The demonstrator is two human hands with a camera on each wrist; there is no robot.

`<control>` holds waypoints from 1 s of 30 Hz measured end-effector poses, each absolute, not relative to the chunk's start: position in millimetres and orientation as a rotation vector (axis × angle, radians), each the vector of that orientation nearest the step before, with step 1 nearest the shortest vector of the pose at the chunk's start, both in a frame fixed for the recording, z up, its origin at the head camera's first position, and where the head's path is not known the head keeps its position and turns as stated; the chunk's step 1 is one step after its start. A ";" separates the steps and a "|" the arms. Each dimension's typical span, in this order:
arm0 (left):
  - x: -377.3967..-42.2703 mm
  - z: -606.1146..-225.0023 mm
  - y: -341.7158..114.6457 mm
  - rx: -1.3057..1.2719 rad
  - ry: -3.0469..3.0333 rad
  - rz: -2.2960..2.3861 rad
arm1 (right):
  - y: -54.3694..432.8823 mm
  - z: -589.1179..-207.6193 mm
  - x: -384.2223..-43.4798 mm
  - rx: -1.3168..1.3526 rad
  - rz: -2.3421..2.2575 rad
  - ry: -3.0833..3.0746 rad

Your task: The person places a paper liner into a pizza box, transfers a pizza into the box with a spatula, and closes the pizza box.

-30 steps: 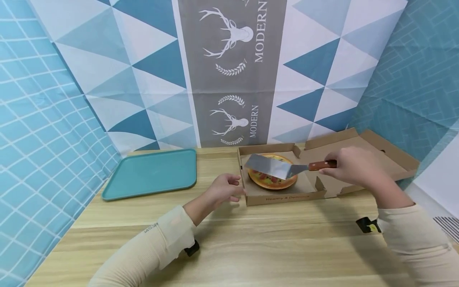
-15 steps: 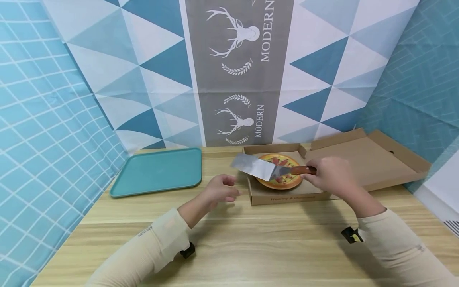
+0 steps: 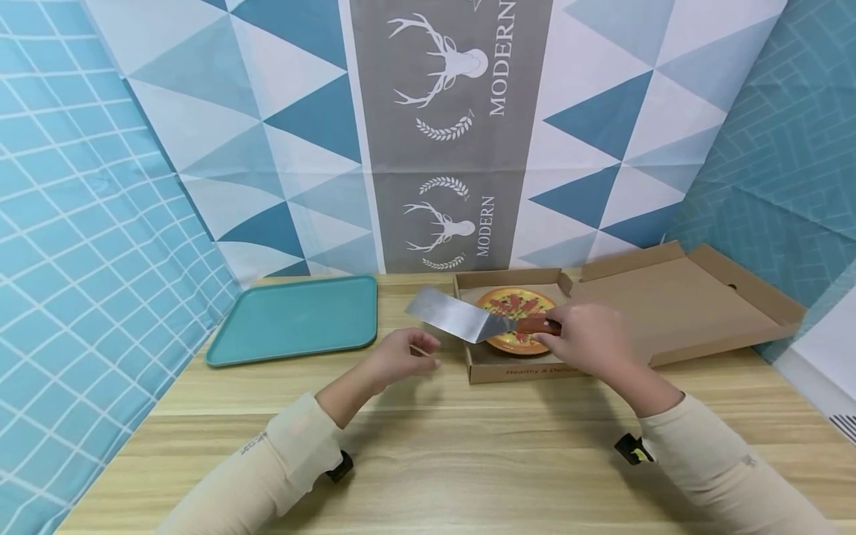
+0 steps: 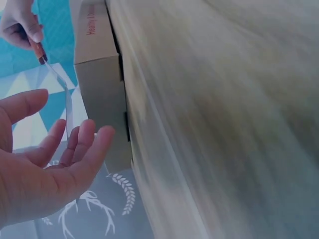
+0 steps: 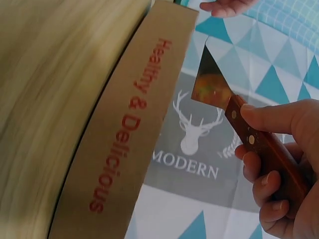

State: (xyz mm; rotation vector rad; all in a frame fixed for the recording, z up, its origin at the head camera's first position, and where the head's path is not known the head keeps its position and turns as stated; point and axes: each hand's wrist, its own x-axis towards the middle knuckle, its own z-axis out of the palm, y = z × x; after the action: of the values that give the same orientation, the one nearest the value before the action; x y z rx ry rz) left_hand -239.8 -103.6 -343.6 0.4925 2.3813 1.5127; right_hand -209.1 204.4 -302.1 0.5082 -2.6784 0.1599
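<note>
My right hand [image 3: 591,338] grips the wooden handle of a metal spatula [image 3: 448,316], held above the left part of an open cardboard pizza box [image 3: 535,370]. Its blade juts left past the box's side wall and carries nothing. In the right wrist view the fingers wrap round the brown spatula handle [image 5: 264,149]. A round pizza [image 3: 515,345] lies inside the box, partly hidden by the spatula. My left hand [image 3: 397,357] hovers left of the box, fingers loosely bent and holding nothing. Seen from the left wrist, its thumb and fingers [image 4: 92,159] stand apart.
A teal rectangular tray [image 3: 294,319] lies at the back left of the wooden table [image 3: 468,461]. The box lid [image 3: 695,297] is folded open to the right. Patterned cloth [image 3: 441,134] hangs behind the table, and blue tiled cloth [image 3: 80,223] on the left.
My right hand has moved left with the spatula, bringing its blade from over the pizza to beyond the box's left wall. My left hand has drawn slightly left, away from the box.
</note>
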 end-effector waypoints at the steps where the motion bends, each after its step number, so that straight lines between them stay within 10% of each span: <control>1: -239.5 -343.8 -104.8 0.547 2.435 1.453 | 202.1 -302.6 -209.0 0.504 0.158 -2.684; 10: -236.7 -341.4 -115.1 1.126 2.812 0.774 | 184.7 -302.2 -208.7 0.531 0.159 -2.682; 30: -231.3 -342.9 -132.4 1.349 2.902 0.262 | 148.3 -302.5 -220.6 0.595 0.044 -2.631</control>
State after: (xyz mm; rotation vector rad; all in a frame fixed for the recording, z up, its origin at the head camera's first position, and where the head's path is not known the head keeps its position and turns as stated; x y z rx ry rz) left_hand -231.3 -132.4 -342.9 1.3492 2.9016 0.2620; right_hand -220.6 148.3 -302.5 0.5948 -2.6310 0.0442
